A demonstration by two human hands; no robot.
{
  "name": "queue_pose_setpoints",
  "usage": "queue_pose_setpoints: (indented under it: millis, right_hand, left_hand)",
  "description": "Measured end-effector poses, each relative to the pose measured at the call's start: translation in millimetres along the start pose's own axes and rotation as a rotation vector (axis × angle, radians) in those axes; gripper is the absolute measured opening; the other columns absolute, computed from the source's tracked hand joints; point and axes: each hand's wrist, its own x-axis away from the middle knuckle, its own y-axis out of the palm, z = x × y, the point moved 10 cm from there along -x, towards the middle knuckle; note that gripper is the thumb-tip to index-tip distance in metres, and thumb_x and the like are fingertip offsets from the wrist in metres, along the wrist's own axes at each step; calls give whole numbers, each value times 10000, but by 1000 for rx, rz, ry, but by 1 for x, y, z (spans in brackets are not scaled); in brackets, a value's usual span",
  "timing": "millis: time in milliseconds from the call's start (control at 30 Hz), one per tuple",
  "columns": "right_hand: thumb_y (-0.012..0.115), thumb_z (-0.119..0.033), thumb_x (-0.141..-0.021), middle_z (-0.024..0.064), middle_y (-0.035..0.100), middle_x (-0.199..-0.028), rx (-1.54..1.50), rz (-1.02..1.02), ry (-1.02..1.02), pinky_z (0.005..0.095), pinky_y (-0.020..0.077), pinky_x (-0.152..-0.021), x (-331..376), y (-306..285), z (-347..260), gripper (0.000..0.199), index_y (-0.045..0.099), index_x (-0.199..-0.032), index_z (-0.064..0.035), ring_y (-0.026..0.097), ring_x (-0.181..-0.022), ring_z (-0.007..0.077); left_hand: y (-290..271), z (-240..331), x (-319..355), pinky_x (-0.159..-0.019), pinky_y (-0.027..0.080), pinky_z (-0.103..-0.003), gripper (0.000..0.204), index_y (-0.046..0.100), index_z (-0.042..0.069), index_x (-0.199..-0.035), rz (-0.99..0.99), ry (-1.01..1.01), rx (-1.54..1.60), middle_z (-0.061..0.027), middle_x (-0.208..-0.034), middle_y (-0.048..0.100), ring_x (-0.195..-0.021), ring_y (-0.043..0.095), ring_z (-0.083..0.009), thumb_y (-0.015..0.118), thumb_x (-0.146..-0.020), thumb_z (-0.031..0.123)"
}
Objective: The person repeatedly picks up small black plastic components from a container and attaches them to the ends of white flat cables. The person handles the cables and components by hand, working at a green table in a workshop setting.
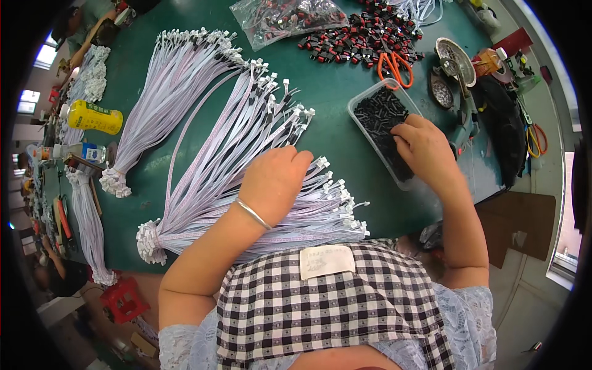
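Green worktop (pixel 336 132): cable fan (pixel 222 160) centre-left, plastic tub (pixel 407 184) centre-right.
Left hand (pixel 274 182) curled over fan, right hand (pixel 425 145) pinched over tub, holdings indiscernible; green strip separates fan and tub.

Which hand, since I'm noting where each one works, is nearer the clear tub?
The right hand: it is at the clear tub, over its black pieces. The left hand is farther left, over the white wires.

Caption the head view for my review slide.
Right hand at a clear tub of small black pieces, left hand at a fanned white cable bundle.
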Motion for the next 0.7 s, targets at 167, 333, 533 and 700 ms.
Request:
queue_pose_setpoints:
  millis: [167, 333, 533, 700]
  right_hand:
    - [591, -60, -781, 100, 577, -836, -87, 110, 35, 398, 475, -732, 3, -13, -1, 102, 659, -856, -47, 586, -804, 293]
    - [614, -54, -775, 97, 560, -824, -159, 93, 24, 382, 472, -722, 7, -17, -7, 104, 663, -867, -45, 580, -783, 283]
    - [644, -33, -771, 90, 535, -794, -212, 158, 48, 340, 464, -686, 8, -23, -9, 140, 669, -909, -27, 564, -745, 256]
    - [612, -8, -801, 70, 579, -819, -564, 87, 221, 274, 459, -635, 11, -13, 2, 133, 657, -926, -5, 584, -715, 152]
  left_hand:
    - [1, 2, -2, -709, 488, -379, 200, 617, 98, -946, -8, -22, 7, -80, -824, 577, -797, 587, -272, 642, -751, 66]
    - [-3, 2, 1, -691, 485, -375, 174, 617, 87, -920, 41, -33, 41, -86, -824, 570, -783, 584, -275, 645, -751, 54]
    - [-24, -13, -1, -590, 450, -285, 112, 639, 36, -882, 209, -107, 438, -69, -786, 555, -652, 559, -199, 647, -771, 29]
    - [21, -40, 11, -599, 443, -213, 107, 630, 32, -933, -37, -440, 1042, -7, -784, 594, -667, 549, -69, 644, -832, 64]
